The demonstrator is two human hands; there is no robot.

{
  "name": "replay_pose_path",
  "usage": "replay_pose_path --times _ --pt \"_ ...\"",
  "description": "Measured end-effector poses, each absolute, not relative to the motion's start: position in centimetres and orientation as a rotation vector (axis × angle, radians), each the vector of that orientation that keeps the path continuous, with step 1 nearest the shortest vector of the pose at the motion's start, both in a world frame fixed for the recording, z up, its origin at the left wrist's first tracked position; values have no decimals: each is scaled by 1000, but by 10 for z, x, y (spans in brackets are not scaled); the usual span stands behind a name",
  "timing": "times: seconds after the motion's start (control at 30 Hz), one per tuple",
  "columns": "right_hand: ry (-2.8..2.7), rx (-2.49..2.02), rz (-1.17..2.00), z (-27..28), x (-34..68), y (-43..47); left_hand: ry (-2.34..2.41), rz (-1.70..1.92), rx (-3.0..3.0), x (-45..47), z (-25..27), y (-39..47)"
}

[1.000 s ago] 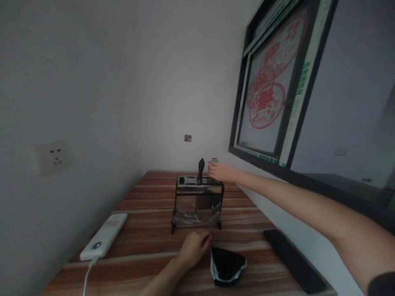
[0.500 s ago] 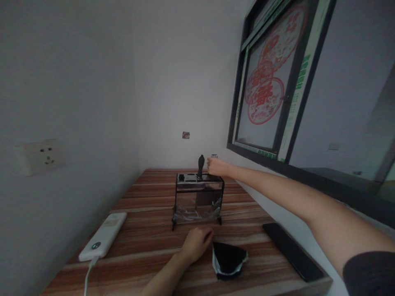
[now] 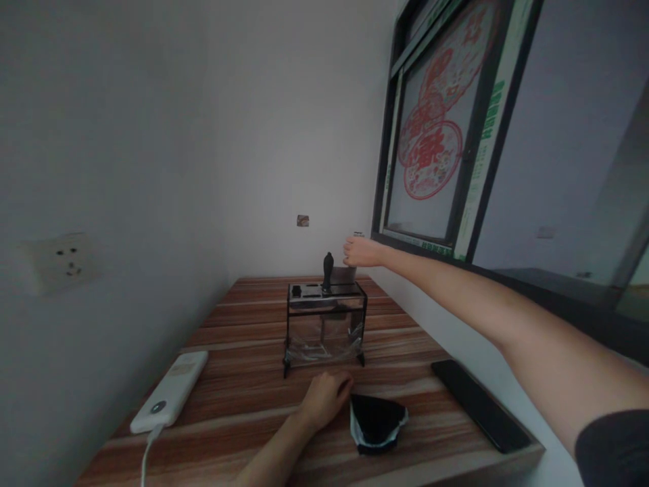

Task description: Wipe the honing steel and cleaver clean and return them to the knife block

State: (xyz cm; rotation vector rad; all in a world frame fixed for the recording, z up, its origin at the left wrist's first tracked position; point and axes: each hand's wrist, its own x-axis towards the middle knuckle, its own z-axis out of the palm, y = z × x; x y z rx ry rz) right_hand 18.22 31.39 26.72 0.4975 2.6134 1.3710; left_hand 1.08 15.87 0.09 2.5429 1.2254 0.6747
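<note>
The right hand [image 3: 361, 251] is gripping a knife [image 3: 345, 274] at the rack [image 3: 307, 291]; tilting could be jamming it. The left hand [image 3: 324, 398] is lying curled, grip unclear.

The right hand [image 3: 362, 252] hid most of the handle [image 3: 358, 234] of the blade [image 3: 343, 275]; the left forearm [image 3: 286, 443] and white cable [image 3: 145, 458] were cut off at the near edge, the window [image 3: 481, 145] at the top; the far wall's little patch [image 3: 303, 220] was too small to identify.
</note>
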Motion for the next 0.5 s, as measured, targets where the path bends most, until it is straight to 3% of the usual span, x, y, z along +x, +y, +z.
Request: replay_pose_path --times 0.3,0.5 --pt "2327 633 1722 327 218 282 1218 642 2556 9 3 158" --pt "2316 999 1783 348 270 248 1187 650 2558 9 3 159"
